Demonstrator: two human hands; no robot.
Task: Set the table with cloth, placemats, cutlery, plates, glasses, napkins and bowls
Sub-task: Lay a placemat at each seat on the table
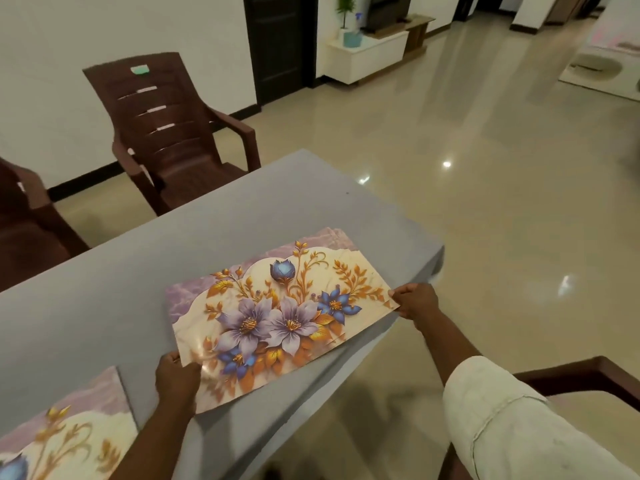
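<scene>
Both hands, left hand (176,379) and right hand (415,301), grip unlettered floral placemat (277,313).

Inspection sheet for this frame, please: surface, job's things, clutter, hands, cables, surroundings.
Surface: table covered with a grey cloth, smooth on top.
Job's things: floral placemat near the table's corner, held at both ends; second placemat lies at lower left, partly out of view. No cutlery, plates, glasses, napkins or bowls seen.
Clutter: nothing seen.
Hands: left hand grips the placemat's near corner; right hand pinches its far end.
Cables: nothing seen.
Surroundings: brown plastic chair beyond the table, another at left; glossy tiled floor; white cabinet far back.
</scene>
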